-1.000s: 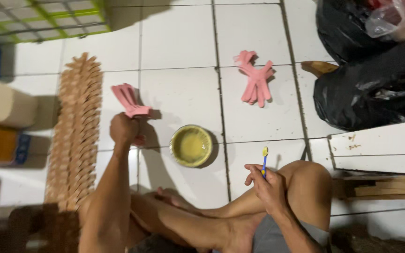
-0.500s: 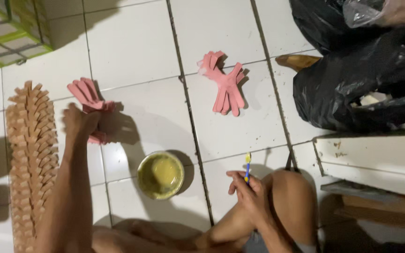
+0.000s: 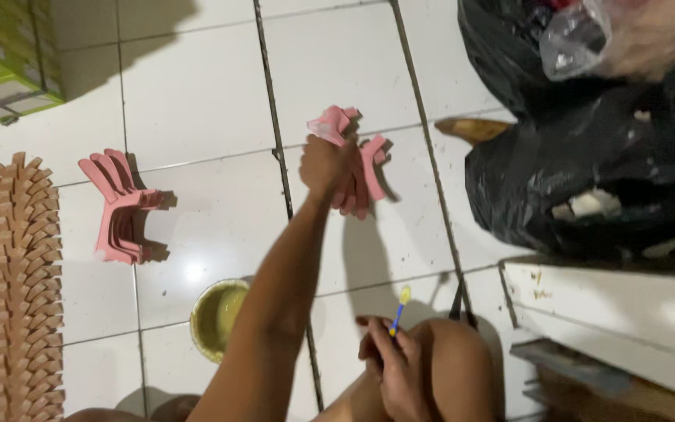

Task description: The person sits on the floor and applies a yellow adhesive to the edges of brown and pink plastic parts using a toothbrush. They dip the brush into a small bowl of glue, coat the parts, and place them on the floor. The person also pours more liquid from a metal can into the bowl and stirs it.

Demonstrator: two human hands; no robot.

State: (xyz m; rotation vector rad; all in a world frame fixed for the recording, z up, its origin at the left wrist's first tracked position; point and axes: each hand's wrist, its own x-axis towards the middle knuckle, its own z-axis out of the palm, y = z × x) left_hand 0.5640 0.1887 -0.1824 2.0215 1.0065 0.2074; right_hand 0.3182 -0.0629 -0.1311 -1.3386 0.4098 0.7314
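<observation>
The person sits on the white tiled floor (image 3: 197, 94), one bare knee (image 3: 451, 352) raised. The left hand (image 3: 323, 162) is stretched far forward and its fingers are closed around the top of a pink flat piece (image 3: 331, 125), which it holds at the pile of pink pieces (image 3: 365, 176) lying on the tile. The pieces in this pile all have the same branched shape and lie one on another, so I think they are stacked to keep them in order. I cannot tell if the held piece already rests on the pile or is a little above it.

The right hand (image 3: 396, 367) rests against the raised knee, near the body. Its fingers are pinched shut on a small brush (image 3: 398, 311) with a blue handle and a yellow tip pointing up. Held like this, the tip touches nothing.

A round yellow bowl (image 3: 216, 316) stands on the floor just beside the left forearm, within easy reach of both hands. What it contains I cannot say exactly; it looks yellowish.

More to the left, well apart from the first pile, a second pink stack (image 3: 123, 207) stands on the tile. At the far left lies a long row of tan pieces (image 3: 17, 289), packed closely. On the right a black plastic bag (image 3: 587, 156) sits open, and a green crate (image 3: 9, 62) is in the upper left corner.
</observation>
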